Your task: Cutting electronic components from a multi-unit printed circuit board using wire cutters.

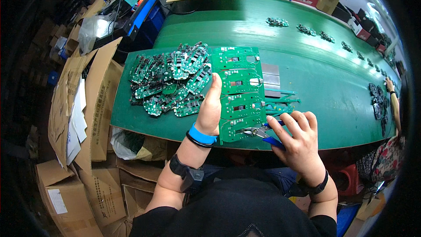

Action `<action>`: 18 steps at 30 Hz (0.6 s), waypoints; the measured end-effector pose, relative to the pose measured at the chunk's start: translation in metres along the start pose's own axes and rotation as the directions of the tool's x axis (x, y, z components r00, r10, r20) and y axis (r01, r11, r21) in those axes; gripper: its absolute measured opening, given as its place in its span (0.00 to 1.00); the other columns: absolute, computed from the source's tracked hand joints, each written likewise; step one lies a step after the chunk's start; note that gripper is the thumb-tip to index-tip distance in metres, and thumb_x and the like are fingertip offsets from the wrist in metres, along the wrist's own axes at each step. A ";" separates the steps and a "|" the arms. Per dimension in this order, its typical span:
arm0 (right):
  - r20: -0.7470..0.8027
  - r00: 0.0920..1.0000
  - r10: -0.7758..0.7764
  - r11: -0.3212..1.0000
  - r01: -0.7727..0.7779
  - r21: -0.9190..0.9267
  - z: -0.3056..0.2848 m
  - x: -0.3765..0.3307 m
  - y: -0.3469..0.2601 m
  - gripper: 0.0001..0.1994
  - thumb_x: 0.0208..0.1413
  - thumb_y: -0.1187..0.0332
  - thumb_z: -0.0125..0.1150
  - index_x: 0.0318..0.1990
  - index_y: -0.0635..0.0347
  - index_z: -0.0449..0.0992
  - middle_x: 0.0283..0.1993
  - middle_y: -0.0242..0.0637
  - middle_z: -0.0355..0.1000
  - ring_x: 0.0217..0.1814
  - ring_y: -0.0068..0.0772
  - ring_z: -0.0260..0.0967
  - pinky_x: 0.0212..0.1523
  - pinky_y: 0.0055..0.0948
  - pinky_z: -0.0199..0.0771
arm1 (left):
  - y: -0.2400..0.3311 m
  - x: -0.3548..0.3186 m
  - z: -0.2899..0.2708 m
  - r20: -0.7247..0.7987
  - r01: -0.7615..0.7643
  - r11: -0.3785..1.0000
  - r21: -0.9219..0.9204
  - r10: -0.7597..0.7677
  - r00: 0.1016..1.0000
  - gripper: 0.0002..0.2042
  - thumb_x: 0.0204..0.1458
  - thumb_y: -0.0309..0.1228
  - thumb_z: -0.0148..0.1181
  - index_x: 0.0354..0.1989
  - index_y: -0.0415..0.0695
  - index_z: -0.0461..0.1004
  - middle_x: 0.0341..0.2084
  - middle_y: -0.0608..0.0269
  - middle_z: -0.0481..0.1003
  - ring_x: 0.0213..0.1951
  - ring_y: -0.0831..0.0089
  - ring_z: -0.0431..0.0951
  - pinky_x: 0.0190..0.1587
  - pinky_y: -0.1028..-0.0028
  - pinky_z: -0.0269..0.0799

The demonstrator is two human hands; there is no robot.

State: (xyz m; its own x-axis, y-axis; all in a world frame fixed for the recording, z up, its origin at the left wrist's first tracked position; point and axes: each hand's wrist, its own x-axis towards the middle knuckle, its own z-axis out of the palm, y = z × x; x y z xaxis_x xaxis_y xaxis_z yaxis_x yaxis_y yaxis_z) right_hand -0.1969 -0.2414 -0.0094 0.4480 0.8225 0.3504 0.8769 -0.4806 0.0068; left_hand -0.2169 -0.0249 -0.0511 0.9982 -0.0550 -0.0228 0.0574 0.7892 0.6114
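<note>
My left hand (211, 107) grips the left edge of a green circuit board panel (239, 98), its thumb lying along the board's face. Several joined boards make up the panel, with components on each. In my right hand (299, 138) is a pair of blue-handled cutting pliers (265, 132), the jaws at the panel's lower right corner. Whether the blades touch the board I cannot tell. To the left of the panel, a heap of separated circuit boards (171, 79) is piled on the green table (324, 127). Thin green board strips (280, 101) lie just right of the panel.
A green conveyor belt (210, 22) runs behind the table, carrying a row of circuit boards (277, 22) toward the right. Another person's hand (389, 85) is near dark boards (377, 101) at far right. Cardboard boxes (103, 109) stand on the left; a red stool (348, 180) is lower right.
</note>
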 end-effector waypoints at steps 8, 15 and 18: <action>-0.021 0.992 -0.121 0.992 0.120 -0.047 0.001 0.002 0.008 0.30 0.25 0.63 0.67 0.46 0.51 0.72 0.39 0.30 0.65 0.39 0.31 0.62 0.41 0.35 0.59 | -0.002 0.003 -0.004 0.033 0.087 0.993 -0.082 -0.084 0.996 0.35 0.56 0.59 0.27 0.60 0.43 0.55 0.53 0.51 0.64 0.50 0.52 0.69 0.50 0.51 0.68; -0.060 0.992 -0.112 0.994 0.112 0.005 0.006 0.005 0.011 0.30 0.23 0.63 0.67 0.44 0.51 0.72 0.37 0.29 0.65 0.37 0.30 0.62 0.37 0.34 0.58 | 0.000 0.004 -0.001 0.041 0.090 0.991 -0.101 -0.086 0.995 0.31 0.58 0.55 0.25 0.57 0.43 0.58 0.48 0.54 0.68 0.47 0.62 0.73 0.47 0.61 0.73; -0.102 0.990 -0.096 0.995 0.099 0.021 0.001 0.009 0.011 0.31 0.22 0.64 0.67 0.44 0.51 0.72 0.36 0.29 0.65 0.36 0.30 0.62 0.37 0.34 0.58 | -0.004 0.004 -0.001 -0.034 0.051 0.996 -0.067 -0.053 0.998 0.31 0.58 0.55 0.26 0.57 0.42 0.59 0.48 0.54 0.69 0.46 0.62 0.73 0.47 0.61 0.73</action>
State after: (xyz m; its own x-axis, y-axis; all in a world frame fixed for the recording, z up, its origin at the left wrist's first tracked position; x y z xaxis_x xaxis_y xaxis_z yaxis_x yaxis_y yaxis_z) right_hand -0.1834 -0.2390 -0.0074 0.3415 0.8295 0.4421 0.9204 -0.3904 0.0215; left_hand -0.2129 -0.0275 -0.0545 0.9937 -0.0760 -0.0818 0.1087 0.8246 0.5551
